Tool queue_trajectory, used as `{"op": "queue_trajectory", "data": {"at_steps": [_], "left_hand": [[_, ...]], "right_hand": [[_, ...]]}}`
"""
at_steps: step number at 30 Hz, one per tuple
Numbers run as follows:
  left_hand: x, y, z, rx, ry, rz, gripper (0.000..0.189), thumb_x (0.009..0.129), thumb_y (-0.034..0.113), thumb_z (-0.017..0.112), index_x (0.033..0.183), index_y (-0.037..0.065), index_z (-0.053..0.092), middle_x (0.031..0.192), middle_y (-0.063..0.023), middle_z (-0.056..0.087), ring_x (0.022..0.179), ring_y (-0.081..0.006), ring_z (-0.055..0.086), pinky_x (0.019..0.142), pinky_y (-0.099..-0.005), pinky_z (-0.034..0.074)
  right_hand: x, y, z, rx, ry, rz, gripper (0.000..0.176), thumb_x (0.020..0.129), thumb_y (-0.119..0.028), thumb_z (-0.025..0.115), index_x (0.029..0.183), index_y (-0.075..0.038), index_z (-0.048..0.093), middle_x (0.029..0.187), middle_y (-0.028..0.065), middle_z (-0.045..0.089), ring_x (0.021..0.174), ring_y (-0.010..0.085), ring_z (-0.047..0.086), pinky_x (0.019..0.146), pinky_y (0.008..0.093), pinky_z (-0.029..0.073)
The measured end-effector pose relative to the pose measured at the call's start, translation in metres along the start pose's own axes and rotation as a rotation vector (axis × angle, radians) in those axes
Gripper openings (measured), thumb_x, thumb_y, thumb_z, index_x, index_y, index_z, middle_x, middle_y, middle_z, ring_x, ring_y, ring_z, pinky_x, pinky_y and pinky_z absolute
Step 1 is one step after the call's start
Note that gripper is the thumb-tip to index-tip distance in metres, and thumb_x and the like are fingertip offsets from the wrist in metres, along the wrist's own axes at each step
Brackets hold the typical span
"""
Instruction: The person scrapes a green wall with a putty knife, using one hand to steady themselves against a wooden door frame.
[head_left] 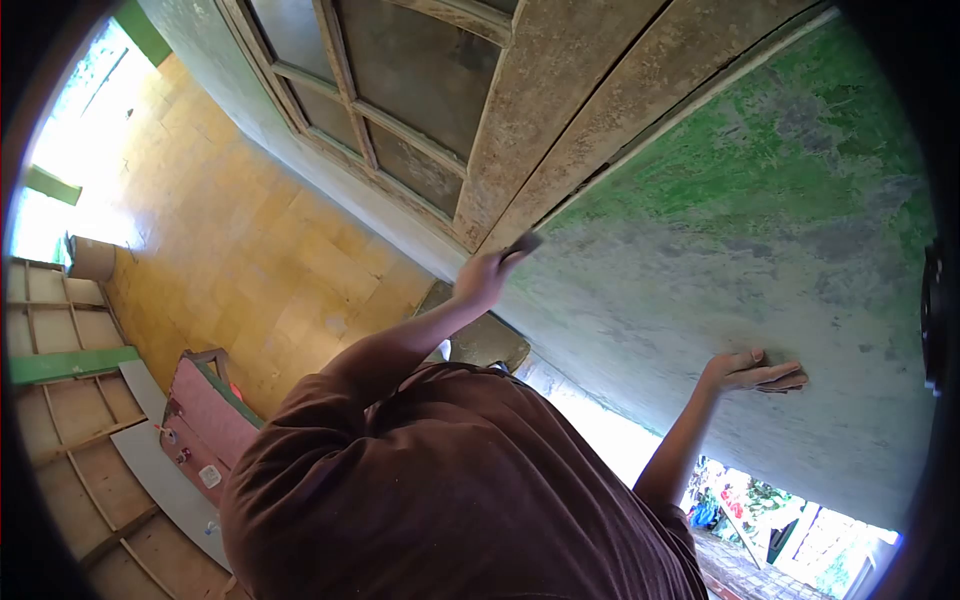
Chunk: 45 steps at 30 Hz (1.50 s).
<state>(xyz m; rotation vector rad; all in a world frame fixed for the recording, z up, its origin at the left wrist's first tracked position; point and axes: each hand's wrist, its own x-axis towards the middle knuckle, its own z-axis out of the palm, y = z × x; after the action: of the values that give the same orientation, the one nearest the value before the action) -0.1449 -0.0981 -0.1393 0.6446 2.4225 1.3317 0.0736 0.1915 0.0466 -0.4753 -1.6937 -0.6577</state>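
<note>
My left hand [487,275] is raised to the weathered green wall [760,200], right beside the wooden door frame [560,110]. It grips a small dark flat tool [522,245] whose tip touches the wall at the frame's edge. My right hand [752,372] lies flat on the wall further right, fingers stretched out and close together. A dark strip under those fingers may be shadow. My brown-sleeved arms and brown shirt [450,490] fill the lower middle of the view.
An old panelled wooden door [400,90] stands left of the wall. Yellow floor tiles [240,250] spread to the left. A pink and green board [205,420], wooden framing [60,400] and a small box [90,258] lie nearby. A bright outdoor opening [770,530] shows at lower right.
</note>
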Motion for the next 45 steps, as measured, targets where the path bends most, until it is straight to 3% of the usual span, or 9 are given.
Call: {"op": "queue_trajectory", "data": {"at_steps": [7, 9, 14, 21, 24, 29, 33, 36, 45], "left_hand": [[-0.004, 0.043, -0.005, -0.343, -0.252, 0.006, 0.051, 0.094, 0.048, 0.048, 0.08, 0.001, 0.064, 0.055, -0.0077, 0.055, 0.054, -0.0173, 0.059, 0.051, -0.034, 0.044], [-0.014, 0.058, -0.017, -0.864, -0.581, -0.372, 0.052, 0.095, 0.049, 0.045, 0.088, 0.001, 0.063, 0.062, -0.0076, 0.061, 0.056, -0.0164, 0.06, 0.055, -0.0294, 0.048], [-0.035, 0.088, -0.033, -1.083, -0.754, -0.52, 0.048, 0.097, 0.045, 0.044, 0.111, 0.002, 0.06, 0.092, -0.0074, 0.067, 0.08, -0.0167, 0.065, 0.069, -0.0292, 0.05], [-0.043, 0.091, -0.047, -1.158, -0.791, -0.411, 0.048, 0.097, 0.047, 0.043, 0.107, 0.003, 0.059, 0.091, -0.006, 0.062, 0.083, -0.0144, 0.061, 0.072, -0.0293, 0.049], [-0.038, 0.075, -0.046, -0.978, -0.66, -0.241, 0.055, 0.098, 0.05, 0.037, 0.105, 0.001, 0.063, 0.09, -0.009, 0.066, 0.085, -0.0129, 0.059, 0.074, -0.0232, 0.043], [-0.03, 0.076, -0.069, -0.874, -0.49, -0.193, 0.051, 0.099, 0.044, 0.037, 0.109, 0.001, 0.062, 0.105, -0.01, 0.066, 0.099, -0.0181, 0.058, 0.084, -0.0303, 0.042], [-0.017, 0.075, -0.089, -0.721, -0.291, -0.002, 0.045, 0.098, 0.034, 0.044, 0.123, -0.002, 0.053, 0.126, -0.0165, 0.055, 0.119, -0.0253, 0.049, 0.101, -0.0375, 0.035], [-0.007, 0.079, -0.101, -0.583, -0.146, 0.276, 0.054, 0.095, 0.021, 0.049, 0.142, 0.001, 0.031, 0.153, -0.0195, 0.017, 0.142, -0.0285, 0.017, 0.112, -0.0411, 0.018], [0.01, 0.1, -0.112, -0.364, -0.051, 0.468, 0.066, 0.092, 0.027, 0.056, 0.144, 0.0, 0.026, 0.152, -0.0267, 0.008, 0.141, -0.0338, 0.014, 0.112, -0.0382, 0.019]], "right_hand": [[0.005, -0.03, -0.027, 0.171, -0.176, 0.107, 0.056, 0.095, -0.026, 0.051, 0.14, 0.0, 0.032, 0.15, 0.0223, 0.019, 0.14, 0.0404, 0.013, 0.109, 0.0556, 0.02], [-0.015, -0.061, -0.044, 0.468, -0.389, -0.037, 0.051, 0.089, -0.017, 0.058, 0.135, -0.002, 0.04, 0.146, 0.0192, 0.031, 0.138, 0.0394, 0.022, 0.11, 0.0539, 0.021], [-0.033, -0.169, -0.09, 0.964, -1.116, -0.24, 0.051, 0.069, -0.012, 0.068, 0.119, -0.019, 0.059, 0.133, 0.0124, 0.045, 0.132, 0.0351, 0.036, 0.11, 0.0586, 0.019], [0.015, -0.185, -0.083, 1.152, -0.982, -0.238, 0.044, 0.071, -0.014, 0.069, 0.112, -0.007, 0.054, 0.116, 0.0121, 0.054, 0.121, 0.035, 0.048, 0.109, 0.0555, 0.024], [0.044, -0.18, -0.073, 1.622, -0.784, 0.098, 0.037, 0.071, -0.004, 0.064, 0.105, -0.002, 0.049, 0.096, 0.0163, 0.058, 0.087, 0.0337, 0.059, 0.089, 0.052, 0.045], [0.125, -0.167, -0.065, 1.892, -0.418, 0.303, 0.028, 0.076, 0.0, 0.061, 0.096, -0.008, 0.043, 0.078, 0.0076, 0.049, 0.072, 0.0208, 0.053, 0.078, 0.0435, 0.048], [0.183, -0.147, -0.065, 1.972, -0.207, 0.236, 0.025, 0.082, -0.005, 0.064, 0.091, -0.011, 0.041, 0.066, 0.0016, 0.043, 0.055, 0.0149, 0.041, 0.055, 0.034, 0.039], [0.216, -0.14, -0.064, 1.929, -0.092, 0.07, 0.013, 0.092, -0.017, 0.052, 0.088, -0.012, 0.041, 0.062, -0.0006, 0.037, 0.052, 0.0116, 0.032, 0.052, 0.0298, 0.03], [0.247, -0.137, -0.013, 1.822, 0.121, 0.102, 0.019, 0.098, -0.025, 0.043, 0.083, -0.015, 0.037, 0.056, -0.0014, 0.035, 0.05, 0.0081, 0.034, 0.047, 0.0273, 0.03]]}}
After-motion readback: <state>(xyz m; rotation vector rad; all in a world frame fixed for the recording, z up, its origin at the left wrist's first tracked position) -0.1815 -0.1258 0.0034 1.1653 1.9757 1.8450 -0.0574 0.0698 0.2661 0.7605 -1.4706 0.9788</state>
